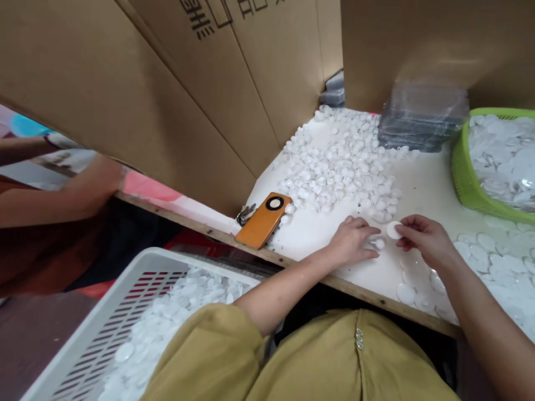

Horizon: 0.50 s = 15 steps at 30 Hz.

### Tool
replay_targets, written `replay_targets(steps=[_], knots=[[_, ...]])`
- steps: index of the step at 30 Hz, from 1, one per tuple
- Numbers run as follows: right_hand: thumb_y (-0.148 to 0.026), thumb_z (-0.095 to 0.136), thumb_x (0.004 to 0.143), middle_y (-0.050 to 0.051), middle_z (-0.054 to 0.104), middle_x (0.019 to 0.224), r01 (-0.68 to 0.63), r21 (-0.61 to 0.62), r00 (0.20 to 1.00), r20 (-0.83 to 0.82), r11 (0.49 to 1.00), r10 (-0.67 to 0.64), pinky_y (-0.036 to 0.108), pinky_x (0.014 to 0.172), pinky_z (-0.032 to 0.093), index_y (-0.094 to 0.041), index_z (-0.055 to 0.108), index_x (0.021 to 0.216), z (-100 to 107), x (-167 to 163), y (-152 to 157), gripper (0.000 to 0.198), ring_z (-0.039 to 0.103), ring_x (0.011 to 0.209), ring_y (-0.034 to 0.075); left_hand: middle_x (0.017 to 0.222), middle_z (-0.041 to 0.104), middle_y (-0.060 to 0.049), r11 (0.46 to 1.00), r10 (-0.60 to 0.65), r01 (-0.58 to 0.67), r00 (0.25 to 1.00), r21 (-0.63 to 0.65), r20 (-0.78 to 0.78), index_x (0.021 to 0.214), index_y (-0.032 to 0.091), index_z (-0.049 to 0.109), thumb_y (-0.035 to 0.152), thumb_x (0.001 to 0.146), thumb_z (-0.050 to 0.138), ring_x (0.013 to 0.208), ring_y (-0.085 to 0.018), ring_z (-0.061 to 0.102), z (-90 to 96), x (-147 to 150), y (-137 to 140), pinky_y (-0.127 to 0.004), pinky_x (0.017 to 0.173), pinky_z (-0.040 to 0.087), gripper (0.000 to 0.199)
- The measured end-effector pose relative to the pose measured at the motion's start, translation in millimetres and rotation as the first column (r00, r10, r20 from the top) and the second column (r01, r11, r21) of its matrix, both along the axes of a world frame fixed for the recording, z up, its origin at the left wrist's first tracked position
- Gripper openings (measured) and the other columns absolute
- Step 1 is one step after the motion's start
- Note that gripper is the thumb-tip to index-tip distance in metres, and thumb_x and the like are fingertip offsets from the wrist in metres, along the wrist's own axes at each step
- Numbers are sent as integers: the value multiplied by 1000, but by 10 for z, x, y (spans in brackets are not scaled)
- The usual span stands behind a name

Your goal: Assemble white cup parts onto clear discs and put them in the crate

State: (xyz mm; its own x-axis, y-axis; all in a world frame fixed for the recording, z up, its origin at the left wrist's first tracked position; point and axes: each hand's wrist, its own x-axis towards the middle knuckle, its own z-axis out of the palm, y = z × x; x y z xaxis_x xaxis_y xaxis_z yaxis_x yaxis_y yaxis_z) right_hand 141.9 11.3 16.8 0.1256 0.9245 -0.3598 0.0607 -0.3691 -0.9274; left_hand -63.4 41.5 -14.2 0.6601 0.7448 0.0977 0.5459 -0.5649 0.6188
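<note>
My right hand (427, 238) pinches a flat white plastic disc (394, 230) between thumb and fingers, just above the table. Across from it, my left hand (351, 240) has its thumb and index finger apart. Small white plastic pieces (378, 243) lie in front of that gap; whether the fingers touch them I cannot tell. Beyond both hands spreads a heap of small white plastic pieces (334, 167) on the white table (311, 236). More flat white discs (501, 264) lie to the right, some under and beside my right forearm.
An orange phone (261, 223) and keys (246, 214) lie near the table's front edge. A green basket (462, 178) of white discs stands right, beside stacked clear plastic packs (422, 120). Cardboard panels (200, 100) wall the table. A white basket (146, 259) sits lower left; another person's arm (62, 195) is beyond.
</note>
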Motion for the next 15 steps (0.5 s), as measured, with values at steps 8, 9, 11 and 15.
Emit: replay_targets(steps=[8, 9, 11, 15], knots=[[-46, 78, 60, -2, 57, 52, -197, -133, 979, 25, 971, 202, 22, 39, 38, -17, 58, 72, -68, -104, -69, 37, 53, 45, 11, 89, 63, -3, 998, -61, 61, 998, -13, 11, 93, 23, 71, 38, 74, 70, 84, -18, 53, -81, 101, 68, -32, 84, 37, 25], [-46, 78, 60, -3, 56, 51, -210, -148, 976, 18, 966, 215, 21, 39, 38, -17, 58, 71, -90, -142, -70, 37, 53, 45, 11, 87, 63, -3, 998, -66, 66, 998, -17, 13, 92, 22, 71, 39, 74, 69, 83, -18, 53, -83, 96, 69, -32, 84, 37, 24], [-45, 76, 62, -4, 55, 48, -215, -181, 974, 37, 960, 225, 21, 39, 37, -18, 56, 71, -126, -193, -63, 35, 53, 44, 11, 86, 62, -3, 997, -69, 69, 998, -24, 16, 89, 22, 70, 43, 75, 68, 82, -18, 53, -85, 90, 69, -32, 83, 37, 25], [-43, 74, 65, -3, 56, 48, -258, -226, 951, 111, 939, 288, 20, 37, 36, -19, 55, 71, -147, -193, -28, 32, 53, 42, 11, 85, 63, -4, 997, -59, 59, 998, -44, 9, 86, 21, 70, 49, 77, 66, 81, -18, 53, -84, 98, 63, -33, 82, 37, 30]])
